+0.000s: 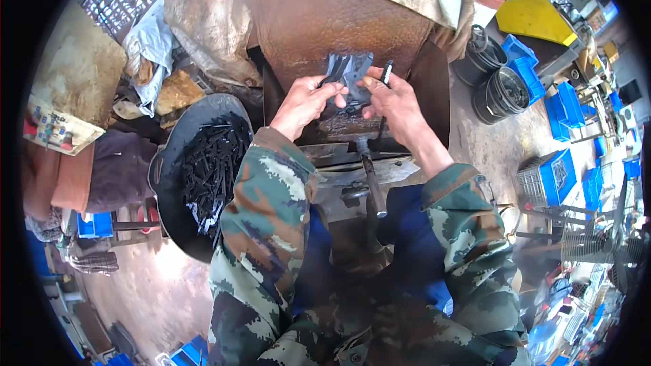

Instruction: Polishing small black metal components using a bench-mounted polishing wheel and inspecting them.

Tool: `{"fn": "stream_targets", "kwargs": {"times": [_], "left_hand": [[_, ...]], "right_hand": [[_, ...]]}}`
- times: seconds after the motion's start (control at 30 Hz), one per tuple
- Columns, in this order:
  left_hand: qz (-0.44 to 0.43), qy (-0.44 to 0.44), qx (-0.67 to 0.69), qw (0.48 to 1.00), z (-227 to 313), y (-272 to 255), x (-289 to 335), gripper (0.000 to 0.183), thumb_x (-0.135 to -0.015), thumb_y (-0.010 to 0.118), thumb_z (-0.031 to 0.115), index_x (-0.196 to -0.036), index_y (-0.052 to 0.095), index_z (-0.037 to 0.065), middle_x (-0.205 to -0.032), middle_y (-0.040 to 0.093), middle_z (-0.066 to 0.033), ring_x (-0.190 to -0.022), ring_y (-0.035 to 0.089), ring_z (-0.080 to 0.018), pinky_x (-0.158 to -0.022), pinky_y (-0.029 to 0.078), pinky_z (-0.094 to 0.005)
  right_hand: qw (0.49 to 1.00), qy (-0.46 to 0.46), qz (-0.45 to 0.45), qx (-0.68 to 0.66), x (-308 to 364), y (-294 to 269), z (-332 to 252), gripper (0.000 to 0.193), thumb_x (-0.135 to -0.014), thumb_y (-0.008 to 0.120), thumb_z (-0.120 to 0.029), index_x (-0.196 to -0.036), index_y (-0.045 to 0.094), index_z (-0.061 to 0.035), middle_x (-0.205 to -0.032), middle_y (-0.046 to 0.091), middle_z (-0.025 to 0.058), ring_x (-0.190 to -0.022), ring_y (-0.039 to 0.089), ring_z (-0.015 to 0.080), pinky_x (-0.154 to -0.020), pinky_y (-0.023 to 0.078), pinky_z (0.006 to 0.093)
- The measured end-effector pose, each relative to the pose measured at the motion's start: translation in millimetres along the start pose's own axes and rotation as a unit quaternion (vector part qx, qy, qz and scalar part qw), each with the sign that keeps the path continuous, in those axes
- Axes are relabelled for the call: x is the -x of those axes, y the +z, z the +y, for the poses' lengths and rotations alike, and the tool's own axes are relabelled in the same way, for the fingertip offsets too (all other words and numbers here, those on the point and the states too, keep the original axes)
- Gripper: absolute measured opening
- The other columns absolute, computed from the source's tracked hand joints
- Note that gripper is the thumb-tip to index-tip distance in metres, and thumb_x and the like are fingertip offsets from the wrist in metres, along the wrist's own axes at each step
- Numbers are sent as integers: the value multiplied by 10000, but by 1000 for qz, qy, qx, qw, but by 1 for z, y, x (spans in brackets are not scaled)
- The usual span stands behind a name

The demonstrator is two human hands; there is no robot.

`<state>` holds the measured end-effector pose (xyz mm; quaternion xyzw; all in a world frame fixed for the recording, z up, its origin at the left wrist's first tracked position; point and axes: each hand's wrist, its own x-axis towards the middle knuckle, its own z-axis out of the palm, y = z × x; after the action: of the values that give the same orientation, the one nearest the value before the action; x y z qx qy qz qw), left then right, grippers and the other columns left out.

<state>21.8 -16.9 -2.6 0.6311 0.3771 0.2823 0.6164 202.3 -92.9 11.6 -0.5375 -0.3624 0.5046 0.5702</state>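
Note:
My left hand (305, 103) is closed around a dark, curved flat piece (333, 71), its thumb and fingers pinched together. Close beside it, my right hand (399, 103) has its fingers curled around a thin black rod-like piece (387, 73) with pale marks near its top. Between the hands, shiny grey-blue flat pieces (352, 71) show in front of a brown, stained panel (325, 17); whether a hand touches them, I cannot tell. Below the hands a metal rod (370, 183) points back toward me. To the left stands a black rubber basin (178, 227) with many dark narrow strips (213, 163) in it.
Dark side walls (434, 88) flank the work spot. Black buckets (502, 91) and blue crates (557, 175) stand on the right, with a fan (603, 244) farther along. A person's arm (71, 176) shows at the left, near a blue bin (95, 225).

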Motion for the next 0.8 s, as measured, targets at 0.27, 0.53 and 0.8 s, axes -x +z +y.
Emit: {"fn": "stream_targets", "kwargs": {"times": [0.27, 0.53, 0.8], "left_hand": [[-51, -18, 148, 987, 2, -11, 9, 342, -998, 554, 245, -1139, 619, -60, -844, 678, -49, -500, 373, -43, -441, 272, -210], [30, -60, -68, 995, -36, -33, -19, 287, -934, 512, 113, -1122, 656, -49, -763, 611, -15, -556, 469, -72, -470, 358, -224], [-44, 27, -153, 987, -62, -29, -25, 224, -891, 592, 68, -1039, 701, -60, -807, 597, -12, -684, 553, -103, -604, 446, -258]], "right_hand": [[999, -45, 4, -27, 8, 20, -12, 198, -980, 642, -194, -1111, 659, -45, -642, 458, -54, -532, 381, 54, -526, 432, 265], [995, -72, 19, 74, 14, 6, -9, 237, -967, 669, -241, -1087, 675, -37, -760, 561, -14, -529, 473, 70, -508, 438, 247], [995, -78, 2, 69, 18, 2, -8, 245, -981, 645, -238, -1089, 662, -19, -783, 560, -6, -538, 485, 66, -487, 435, 257]]}}
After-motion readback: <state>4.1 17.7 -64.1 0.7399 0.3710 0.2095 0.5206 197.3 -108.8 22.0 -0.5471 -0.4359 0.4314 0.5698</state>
